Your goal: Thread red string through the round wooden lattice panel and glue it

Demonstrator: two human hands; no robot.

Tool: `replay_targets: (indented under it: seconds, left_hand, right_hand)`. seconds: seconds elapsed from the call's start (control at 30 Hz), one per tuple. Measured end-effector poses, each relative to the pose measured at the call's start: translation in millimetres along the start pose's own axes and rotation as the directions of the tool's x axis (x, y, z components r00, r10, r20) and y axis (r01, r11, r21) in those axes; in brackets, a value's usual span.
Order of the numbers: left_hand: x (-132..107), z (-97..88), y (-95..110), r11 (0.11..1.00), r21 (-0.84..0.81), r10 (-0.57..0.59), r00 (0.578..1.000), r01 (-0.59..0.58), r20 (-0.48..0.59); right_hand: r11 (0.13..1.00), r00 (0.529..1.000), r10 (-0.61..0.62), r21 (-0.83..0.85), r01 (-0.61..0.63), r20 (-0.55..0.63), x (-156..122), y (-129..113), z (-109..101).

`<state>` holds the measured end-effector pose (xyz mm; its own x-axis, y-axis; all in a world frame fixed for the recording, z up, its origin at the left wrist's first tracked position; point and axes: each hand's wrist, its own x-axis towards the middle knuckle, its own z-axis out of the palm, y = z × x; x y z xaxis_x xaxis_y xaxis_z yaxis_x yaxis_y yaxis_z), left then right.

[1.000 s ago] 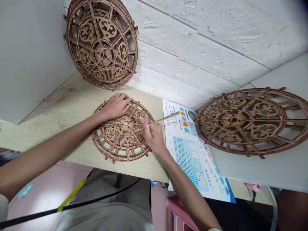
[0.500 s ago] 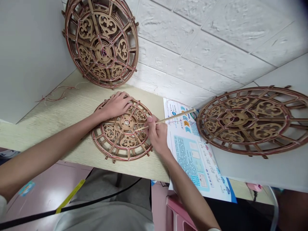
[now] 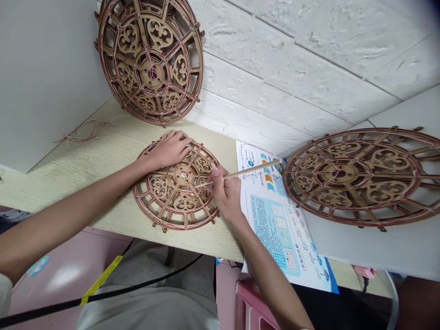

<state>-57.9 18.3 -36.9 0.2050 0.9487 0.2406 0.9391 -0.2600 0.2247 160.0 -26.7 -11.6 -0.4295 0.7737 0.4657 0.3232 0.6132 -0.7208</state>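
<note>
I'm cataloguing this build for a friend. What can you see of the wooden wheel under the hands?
The wooden wheel lies flat on a pale wood-grain board: a round, light-brown openwork disc with central hub, spokes, scrolled filigree panels and small rim tabs, strung with thin reddish strands. The left hand rests on its upper part; a thin stick in the right hand has its tip near the hub.

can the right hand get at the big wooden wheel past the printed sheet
Probably yes. Only the flat printed sheet lies between the right hand and the large wooden wheel, and nothing stands in the way, though the hand is holding a thin wooden stick.
</note>
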Motion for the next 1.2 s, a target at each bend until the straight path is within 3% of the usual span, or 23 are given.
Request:
replay_targets:
  seconds: [0.3,0.5,0.7,1.2]
  left_hand:
    - [0.6,0.8,-0.7,1.000,0.005,-0.003,1.000,0.003,0.004]
    - [0.4,0.3,-0.4,1.000,0.006,0.001,1.000,-0.001,-0.001]
    - [1.0,-1.1,1.2,1.000,-0.006,-0.007,1.000,0.007,0.009]
    - [0.9,-2.4,2.7,1.000,0.022,-0.021,0.999,0.020,0.038]
  right_hand:
    - [0.999,0.999,-0.036,-0.003,0.036,0.027,-2.0,-0.5,1.5]
    - [0.999,0.995,0.033,0.009,-0.032,-0.092,-1.9,-1.7,-3.1]
    - [0.999,1.000,0.029,0.028,-0.029,-0.003,-2.4,1.0,-0.2]
    - [0.998,0.997,0.048,0.036,-0.050,0.053,1.3,-1.8,2.1]
